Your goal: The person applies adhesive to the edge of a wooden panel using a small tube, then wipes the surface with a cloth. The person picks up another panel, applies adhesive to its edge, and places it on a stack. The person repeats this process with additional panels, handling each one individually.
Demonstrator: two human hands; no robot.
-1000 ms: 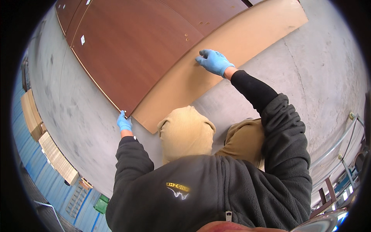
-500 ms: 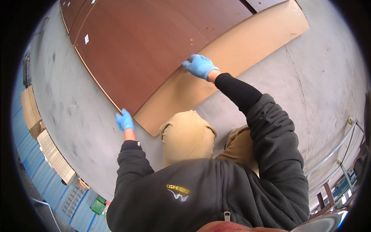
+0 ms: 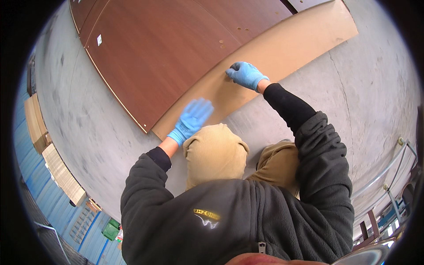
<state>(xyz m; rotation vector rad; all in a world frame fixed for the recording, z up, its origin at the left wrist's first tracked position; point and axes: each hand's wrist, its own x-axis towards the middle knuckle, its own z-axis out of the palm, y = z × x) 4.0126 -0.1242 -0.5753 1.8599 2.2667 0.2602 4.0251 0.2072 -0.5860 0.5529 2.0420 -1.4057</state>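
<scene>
A large reddish-brown wood panel (image 3: 159, 57) lies flat, with small round holes near its right side. Along its near right edge runs a long tan cardboard sheet (image 3: 282, 48). My left hand (image 3: 191, 118), in a blue glove and a little blurred, is above the near end of the cardboard with its fingers stretched out and nothing in it. Over the middle of the cardboard, close to the panel's edge, my right hand (image 3: 247, 76) has its blue-gloved fingers curled and pressed together. Whatever may be between those fingertips is hidden.
The grey concrete floor (image 3: 101, 128) surrounds the panel. Stacked boards (image 3: 64, 174) and a green bin (image 3: 111, 229) stand along the blue wall at far left. A metal-railed cart (image 3: 388, 176) is at right. My bent knee (image 3: 216, 154) is near the cardboard.
My left hand has left the panel's near corner and swung right over the cardboard, its fingers spreading. My right hand has shifted slightly right, off the panel's edge.
</scene>
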